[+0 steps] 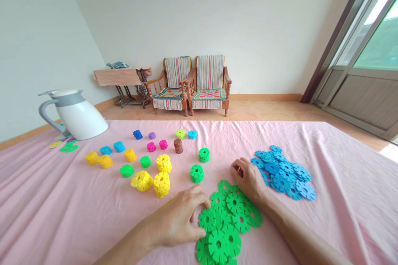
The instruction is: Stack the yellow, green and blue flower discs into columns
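My left hand (178, 217) is at the left edge of a loose pile of green notched plastic discs (219, 245). Its thumb and fingers are apart, the tips at a green disc (207, 219) on that edge. My right hand (250, 179) rests between the green pile and a heap of blue notched discs (281, 182). Its fingers are loosely curled with a gap inside, and nothing shows in them. Just beyond the hands stand two short stacks of green discs, a nearer one (197, 174) and a farther one (204, 155).
Yellow stacks (161, 185), a brown stack (178, 146), pink stacks (151, 147) and several other coloured stacks stand on the pink cloth (93, 211). A white jug (82, 118) is at the left, with loose discs (69, 147) beside it. Two armchairs (209, 78) stand beyond the table.
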The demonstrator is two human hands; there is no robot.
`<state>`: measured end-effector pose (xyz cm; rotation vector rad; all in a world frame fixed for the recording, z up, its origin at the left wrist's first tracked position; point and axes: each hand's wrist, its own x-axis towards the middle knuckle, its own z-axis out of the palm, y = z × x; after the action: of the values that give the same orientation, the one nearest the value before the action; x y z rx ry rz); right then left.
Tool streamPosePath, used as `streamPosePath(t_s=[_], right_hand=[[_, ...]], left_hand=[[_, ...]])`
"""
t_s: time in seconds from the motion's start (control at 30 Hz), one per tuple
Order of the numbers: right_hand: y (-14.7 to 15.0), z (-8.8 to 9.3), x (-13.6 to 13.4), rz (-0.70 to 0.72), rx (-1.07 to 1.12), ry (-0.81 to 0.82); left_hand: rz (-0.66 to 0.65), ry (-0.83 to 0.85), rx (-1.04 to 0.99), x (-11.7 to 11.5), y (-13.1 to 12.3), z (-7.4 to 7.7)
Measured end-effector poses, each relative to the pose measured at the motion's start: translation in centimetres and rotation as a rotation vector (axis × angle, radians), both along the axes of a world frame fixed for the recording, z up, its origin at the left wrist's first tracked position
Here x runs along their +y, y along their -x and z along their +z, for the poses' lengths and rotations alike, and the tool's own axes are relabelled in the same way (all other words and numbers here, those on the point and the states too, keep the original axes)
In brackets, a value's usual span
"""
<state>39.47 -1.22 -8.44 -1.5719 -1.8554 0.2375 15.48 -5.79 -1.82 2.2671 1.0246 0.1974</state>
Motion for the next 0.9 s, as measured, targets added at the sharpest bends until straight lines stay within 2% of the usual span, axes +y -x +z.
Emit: streamPosePath(t_s=[0.2, 0.37, 0.53, 0.63, 0.73, 0.9], right_hand=[[0.0, 0.0, 0.0, 0.001, -0.008, 0.005], [0.0, -0.1, 0.0, 0.002, -0.009, 0.019], [0.0, -0.2, 0.1, 0.001, -0.004, 0.022], [-0.1, -0.3, 0.1, 0.001, 0.001, 0.027], [-0.2, -0.5, 0.1, 0.002, 0.001, 0.025], [-0.3, -0.6, 0.1, 0.004, -0.003, 0.020]], left_hand=[[0.017, -0.034, 0.008, -0.5, -0.3, -0.4], [0.063, -0.114, -0.001, -0.6, -0.6, 0.1], [0.260, -0.281, -0.066, 1.9, -0.3, 1.2], [0.339, -0.384, -0.109, 3.8, -0.3, 1.3], [0.369, -0.410, -0.113, 4.9, -0.5, 0.8], [0.374, -0.407, -0.060, 5.5, -0.6, 0.0]])
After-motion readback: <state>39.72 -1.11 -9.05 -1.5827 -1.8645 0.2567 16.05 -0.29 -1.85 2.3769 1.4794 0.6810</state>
